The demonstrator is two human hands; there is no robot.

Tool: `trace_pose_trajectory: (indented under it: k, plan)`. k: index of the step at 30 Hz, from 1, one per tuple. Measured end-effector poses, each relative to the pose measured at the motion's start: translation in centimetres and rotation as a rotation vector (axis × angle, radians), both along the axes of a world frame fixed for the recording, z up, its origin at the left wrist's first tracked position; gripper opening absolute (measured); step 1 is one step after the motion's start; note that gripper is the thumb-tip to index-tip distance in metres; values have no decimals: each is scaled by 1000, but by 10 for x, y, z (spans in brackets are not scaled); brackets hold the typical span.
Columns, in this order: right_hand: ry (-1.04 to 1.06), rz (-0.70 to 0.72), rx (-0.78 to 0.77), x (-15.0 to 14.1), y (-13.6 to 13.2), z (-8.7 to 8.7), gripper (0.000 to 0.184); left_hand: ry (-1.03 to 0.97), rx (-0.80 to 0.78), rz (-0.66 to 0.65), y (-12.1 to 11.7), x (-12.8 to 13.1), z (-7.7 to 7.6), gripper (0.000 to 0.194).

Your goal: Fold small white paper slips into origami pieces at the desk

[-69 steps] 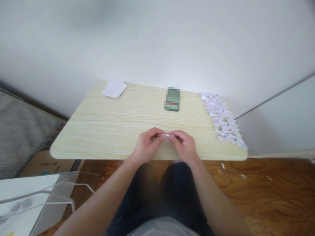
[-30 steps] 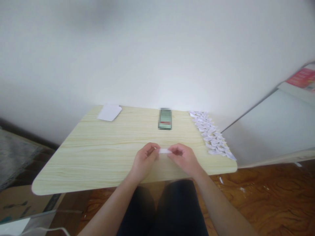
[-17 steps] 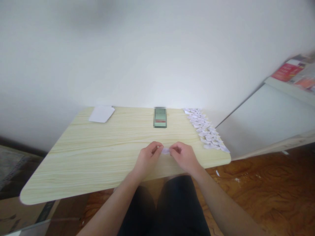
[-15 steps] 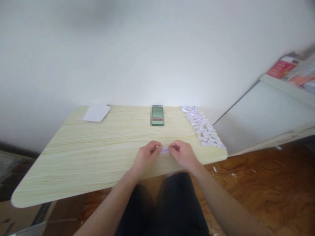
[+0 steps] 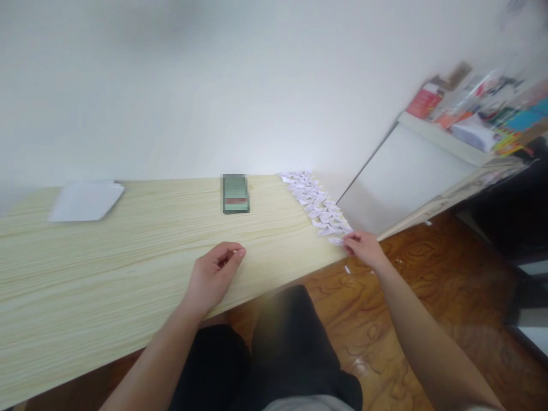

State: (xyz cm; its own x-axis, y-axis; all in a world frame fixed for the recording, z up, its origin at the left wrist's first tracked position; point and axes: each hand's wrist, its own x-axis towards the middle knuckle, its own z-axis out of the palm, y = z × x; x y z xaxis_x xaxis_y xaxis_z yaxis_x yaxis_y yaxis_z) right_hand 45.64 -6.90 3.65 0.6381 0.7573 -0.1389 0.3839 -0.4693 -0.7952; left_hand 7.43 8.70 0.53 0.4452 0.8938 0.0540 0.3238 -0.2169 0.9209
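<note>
My right hand [image 5: 364, 249] pinches one end of a small folded paper boat [image 5: 335, 241] at the near end of the row, by the table's right edge. Rows of similar white folded paper boats [image 5: 314, 199] stretch from there back toward the wall, packed closely together. My left hand [image 5: 213, 278] rests over the table near its front edge. Its thumb and forefinger meet at the tips, with nothing visible between them.
On the pale wood-grain table [image 5: 149, 257], a stack of white paper [image 5: 87, 201] lies at the back left. A blurred-out dark green rectangular object [image 5: 235, 194] lies near the wall. To the right stands a white cabinet [image 5: 381, 177] with mixed items on top.
The right hand has left the left hand and carried the folded paper to the right, to the near end of the rows. The left hand has let go of it. The view has turned right.
</note>
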Motion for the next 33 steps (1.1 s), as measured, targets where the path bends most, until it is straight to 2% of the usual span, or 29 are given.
trace_pose_trajectory:
  k: [3, 7, 15, 20, 23, 26, 29, 33]
  plan:
    - [-23, -103, -22, 32, -9, -6, 7, 19, 11, 8, 0, 0, 0, 28]
    - [-7, -168, -43, 51, -12, -16, 5, 37, 27, 30, 1, 0, 0, 28]
    - [13, -231, -32, 58, -16, -25, 16, 81, 43, 54, 3, -1, 1, 31]
    - [-104, -224, 22, 47, -21, -15, 19, 94, 60, 84, 7, -8, 3, 30]
    - [-223, -204, 91, 26, -15, -5, 22, 119, 128, 157, 17, -20, 6, 27]
    - [-272, -138, 184, -11, 5, -1, 24, 99, 195, 274, 35, -38, 11, 27]
    - [-238, -27, 270, -63, 33, -4, 21, 195, 308, 427, 65, -62, 20, 30]
    - [-142, 255, 303, -147, 70, -13, 15, 436, 443, 650, 119, -102, 30, 27]
